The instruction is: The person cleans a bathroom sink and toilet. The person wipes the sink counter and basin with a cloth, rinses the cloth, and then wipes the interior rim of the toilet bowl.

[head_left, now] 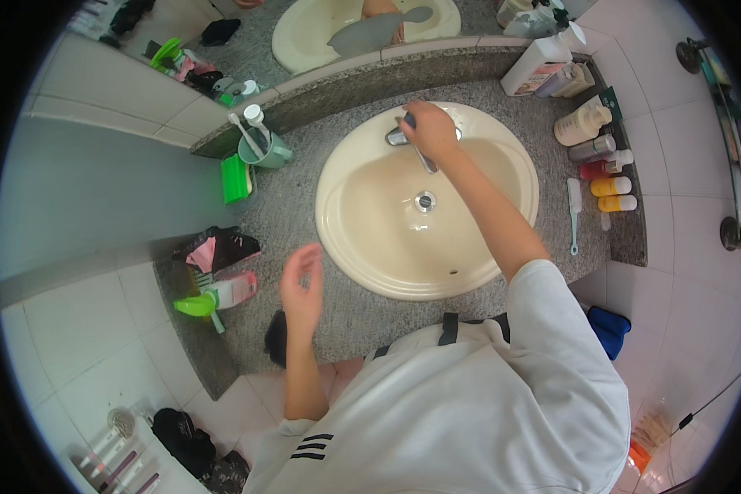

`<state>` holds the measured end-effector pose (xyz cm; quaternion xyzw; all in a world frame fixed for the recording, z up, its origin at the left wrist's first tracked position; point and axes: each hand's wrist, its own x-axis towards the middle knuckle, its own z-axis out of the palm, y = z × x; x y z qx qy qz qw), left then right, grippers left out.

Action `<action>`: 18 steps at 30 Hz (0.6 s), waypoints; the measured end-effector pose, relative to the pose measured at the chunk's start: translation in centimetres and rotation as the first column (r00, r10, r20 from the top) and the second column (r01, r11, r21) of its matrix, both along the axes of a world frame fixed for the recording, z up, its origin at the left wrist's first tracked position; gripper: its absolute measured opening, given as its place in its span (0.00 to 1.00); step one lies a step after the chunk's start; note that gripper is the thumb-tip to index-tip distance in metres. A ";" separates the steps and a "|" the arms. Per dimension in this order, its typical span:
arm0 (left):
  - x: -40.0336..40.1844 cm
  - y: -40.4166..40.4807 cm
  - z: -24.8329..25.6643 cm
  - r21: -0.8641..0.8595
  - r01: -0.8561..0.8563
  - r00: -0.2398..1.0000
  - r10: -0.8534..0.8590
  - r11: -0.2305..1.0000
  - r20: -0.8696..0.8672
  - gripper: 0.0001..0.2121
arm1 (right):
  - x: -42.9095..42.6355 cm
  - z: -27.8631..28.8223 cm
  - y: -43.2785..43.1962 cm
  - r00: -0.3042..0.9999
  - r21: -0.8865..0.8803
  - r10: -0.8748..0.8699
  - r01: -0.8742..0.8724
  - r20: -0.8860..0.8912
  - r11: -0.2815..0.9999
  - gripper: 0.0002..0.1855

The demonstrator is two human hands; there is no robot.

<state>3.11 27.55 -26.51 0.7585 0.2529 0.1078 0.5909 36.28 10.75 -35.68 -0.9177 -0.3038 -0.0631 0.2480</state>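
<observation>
A cream ceramic washbasin [370,247] is set into a grey speckled stone counter [284,204]. At its back rim, my right hand [433,131] grips the top of a chrome faucet [397,137] from above. A small dark piece shows by my fingers; I cannot tell whether it belongs to the faucet. The spout [427,162] points toward the metal drain [425,201], and no water is visible in the bowl. My left hand [302,284] hovers left of the basin, fingers loosely curled and holding nothing. Below it, a black item [276,338] lies on the counter.
A green cup [272,154] with toothbrushes and a green brush [236,179] stand back left. Nearer are black-and-pink cloth [216,250] and a green-capped spray bottle [225,293]. Several bottles [583,126] and a brush [573,216] line the right side. A mirror [253,43] spans the back.
</observation>
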 end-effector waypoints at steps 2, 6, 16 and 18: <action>0.8 -0.6 0.5 0.124 0.050 0.997 -0.042 0.991 -0.071 0.12 | -0.8 0.3 -0.4 0.985 -0.057 0.046 -0.037 0.166 0.998 0.20; 1.0 -0.4 -1.2 0.057 0.066 0.990 -0.058 0.996 -0.129 0.11 | -2.8 0.4 -5.4 0.978 -0.044 0.027 -0.018 0.205 0.999 0.22; 3.1 -1.6 -2.1 0.126 0.098 0.970 -0.066 0.987 -0.234 0.09 | 1.7 -3.4 -8.8 0.919 0.284 -0.313 0.375 -0.241 0.882 0.19; 4.5 -2.1 -1.3 0.142 0.139 0.969 -0.105 0.980 -0.222 0.09 | 3.3 -6.6 -7.1 0.997 0.377 -0.018 0.043 -0.069 0.925 0.17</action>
